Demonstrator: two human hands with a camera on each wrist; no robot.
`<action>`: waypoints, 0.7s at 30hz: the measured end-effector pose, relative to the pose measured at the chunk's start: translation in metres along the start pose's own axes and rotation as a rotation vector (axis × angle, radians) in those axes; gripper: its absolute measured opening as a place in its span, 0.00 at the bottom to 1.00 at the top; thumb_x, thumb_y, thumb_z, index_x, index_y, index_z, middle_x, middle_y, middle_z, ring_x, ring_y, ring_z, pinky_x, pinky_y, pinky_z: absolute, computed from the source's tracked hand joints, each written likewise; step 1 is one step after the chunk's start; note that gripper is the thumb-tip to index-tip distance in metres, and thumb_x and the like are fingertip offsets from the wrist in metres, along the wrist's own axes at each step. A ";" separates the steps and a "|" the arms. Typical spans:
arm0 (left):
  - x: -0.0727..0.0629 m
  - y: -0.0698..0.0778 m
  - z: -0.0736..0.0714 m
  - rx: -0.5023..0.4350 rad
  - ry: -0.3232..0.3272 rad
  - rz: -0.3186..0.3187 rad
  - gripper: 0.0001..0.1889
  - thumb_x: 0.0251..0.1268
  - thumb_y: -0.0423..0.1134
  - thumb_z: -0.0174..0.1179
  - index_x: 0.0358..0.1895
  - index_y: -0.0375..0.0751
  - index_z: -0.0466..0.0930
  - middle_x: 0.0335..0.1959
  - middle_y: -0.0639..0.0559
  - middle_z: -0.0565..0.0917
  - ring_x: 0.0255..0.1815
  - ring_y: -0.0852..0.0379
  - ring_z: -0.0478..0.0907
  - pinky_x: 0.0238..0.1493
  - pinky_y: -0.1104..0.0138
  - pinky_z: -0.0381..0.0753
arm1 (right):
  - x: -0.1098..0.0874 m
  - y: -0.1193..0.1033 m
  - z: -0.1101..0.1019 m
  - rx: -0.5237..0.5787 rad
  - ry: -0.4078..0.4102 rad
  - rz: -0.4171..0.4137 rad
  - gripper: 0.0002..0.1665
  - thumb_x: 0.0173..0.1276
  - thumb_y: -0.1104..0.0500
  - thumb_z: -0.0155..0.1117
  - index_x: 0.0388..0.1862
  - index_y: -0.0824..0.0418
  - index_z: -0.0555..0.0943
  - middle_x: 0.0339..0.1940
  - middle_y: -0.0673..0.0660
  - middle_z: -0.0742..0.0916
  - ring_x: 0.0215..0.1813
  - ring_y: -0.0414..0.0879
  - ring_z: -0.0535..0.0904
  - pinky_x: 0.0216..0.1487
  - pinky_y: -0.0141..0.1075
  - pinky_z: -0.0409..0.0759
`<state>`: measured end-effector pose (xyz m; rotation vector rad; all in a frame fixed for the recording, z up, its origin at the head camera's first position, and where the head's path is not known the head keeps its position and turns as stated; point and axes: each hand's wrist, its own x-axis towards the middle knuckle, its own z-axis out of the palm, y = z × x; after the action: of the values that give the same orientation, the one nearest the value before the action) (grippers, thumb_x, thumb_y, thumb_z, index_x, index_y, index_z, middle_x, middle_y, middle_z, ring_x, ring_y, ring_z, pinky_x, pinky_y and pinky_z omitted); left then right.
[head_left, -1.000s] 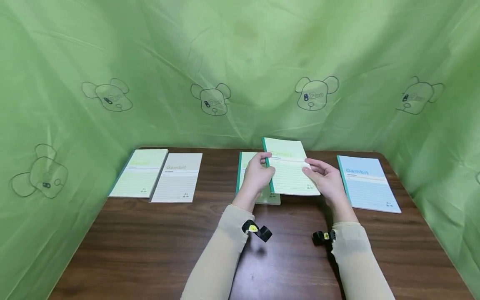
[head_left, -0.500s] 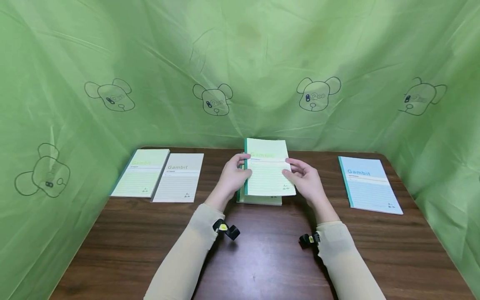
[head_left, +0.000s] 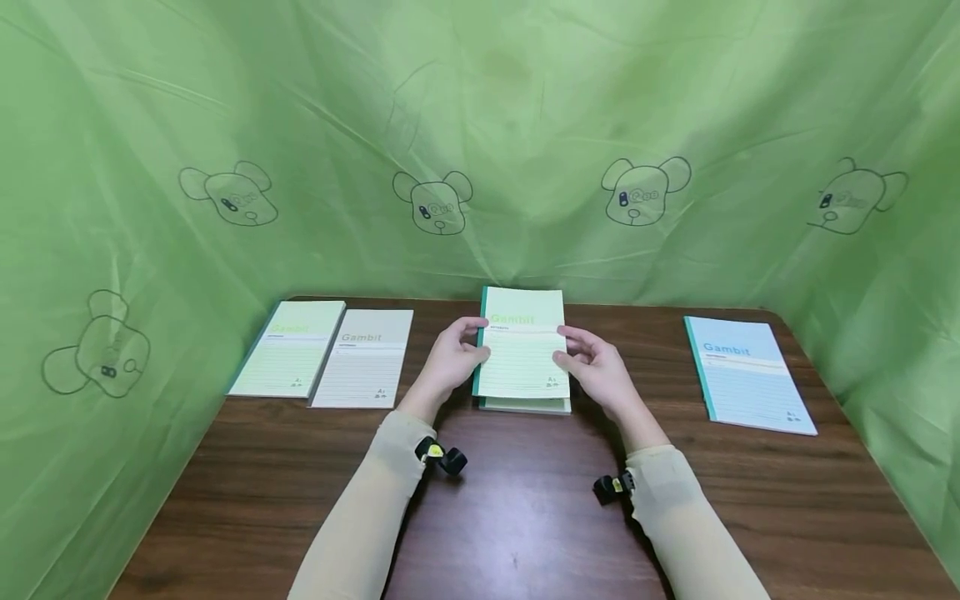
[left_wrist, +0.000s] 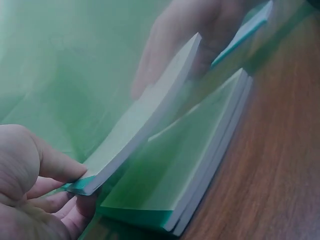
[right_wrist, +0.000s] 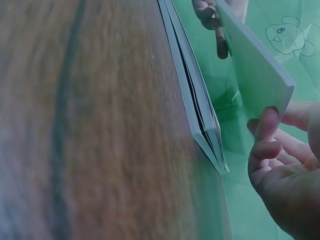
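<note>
Both hands hold a pale green notebook (head_left: 522,358) with a teal spine, one at each side edge. My left hand (head_left: 453,358) pinches the spine side between thumb and fingers, which the left wrist view shows close up. At the opposite edge, my right hand (head_left: 592,367) pinches the notebook the same way. Beneath it on the table lies a small stack of green notebooks (left_wrist: 200,155), two thick in the wrist views. The held notebook hovers tilted above this stack, with a gap between them. From above, it hides most of the stack.
On the left of the brown table (head_left: 517,517) lie a green notebook (head_left: 288,350) and a grey notebook (head_left: 362,358) side by side. A blue notebook (head_left: 750,375) lies at the right. A green curtain (head_left: 525,125) hangs behind the table.
Both hands have carried the held green notebook leftward from beside the stack to over it, then lowered it slightly. The other notebooks stay in place on the table.
</note>
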<state>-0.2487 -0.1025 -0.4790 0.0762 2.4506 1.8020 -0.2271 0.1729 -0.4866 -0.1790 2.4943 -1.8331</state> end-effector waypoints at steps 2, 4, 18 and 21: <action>0.000 -0.002 0.001 0.016 -0.006 -0.003 0.26 0.73 0.29 0.66 0.72 0.43 0.79 0.69 0.39 0.77 0.43 0.51 0.83 0.43 0.62 0.82 | 0.000 0.002 -0.001 -0.012 -0.011 0.009 0.32 0.79 0.58 0.72 0.78 0.62 0.78 0.65 0.69 0.87 0.44 0.47 0.80 0.43 0.31 0.77; 0.000 -0.003 0.002 0.028 -0.014 0.000 0.26 0.73 0.29 0.66 0.72 0.43 0.79 0.69 0.39 0.78 0.42 0.51 0.83 0.43 0.62 0.81 | 0.000 0.003 -0.002 -0.029 -0.023 0.025 0.33 0.78 0.58 0.72 0.78 0.62 0.77 0.66 0.69 0.86 0.44 0.47 0.80 0.43 0.32 0.77; 0.004 -0.014 0.006 0.063 -0.050 -0.019 0.25 0.71 0.30 0.68 0.69 0.42 0.81 0.69 0.40 0.79 0.38 0.51 0.81 0.40 0.62 0.81 | 0.000 0.007 -0.009 -0.112 -0.109 0.093 0.33 0.78 0.56 0.72 0.80 0.57 0.76 0.71 0.67 0.82 0.59 0.57 0.83 0.58 0.45 0.79; 0.004 -0.015 0.006 0.064 -0.048 -0.017 0.25 0.71 0.30 0.68 0.70 0.42 0.81 0.69 0.40 0.79 0.38 0.51 0.81 0.39 0.62 0.81 | 0.001 0.010 -0.009 -0.129 -0.123 0.090 0.34 0.80 0.55 0.70 0.81 0.57 0.75 0.72 0.67 0.81 0.60 0.57 0.81 0.58 0.45 0.79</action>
<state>-0.2522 -0.1007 -0.4958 0.1016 2.4685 1.6946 -0.2295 0.1846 -0.4928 -0.1747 2.4926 -1.5793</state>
